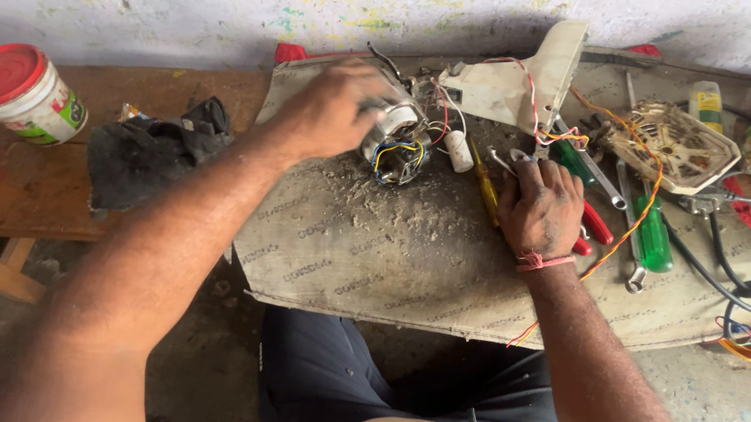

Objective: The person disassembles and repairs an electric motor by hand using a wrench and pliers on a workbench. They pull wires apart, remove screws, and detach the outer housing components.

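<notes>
Dusty workbench (407,264): yellow screwdriver (486,189) lengthwise, tip away.

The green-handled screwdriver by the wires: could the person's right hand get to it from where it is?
Probably yes. The right hand rests beside the green-handled screwdriver, with only loose orange wires and a red-handled tool between.

Both bare forearms reach fwd from the lower frame. Left hand (331,112), slightly blurred, knuckles up, fingers curled downward in a grip. Right hand (541,205) lies palm-down, fingers bent fwd, a thin red thread wristband (543,261) tied round the wrist.
</notes>
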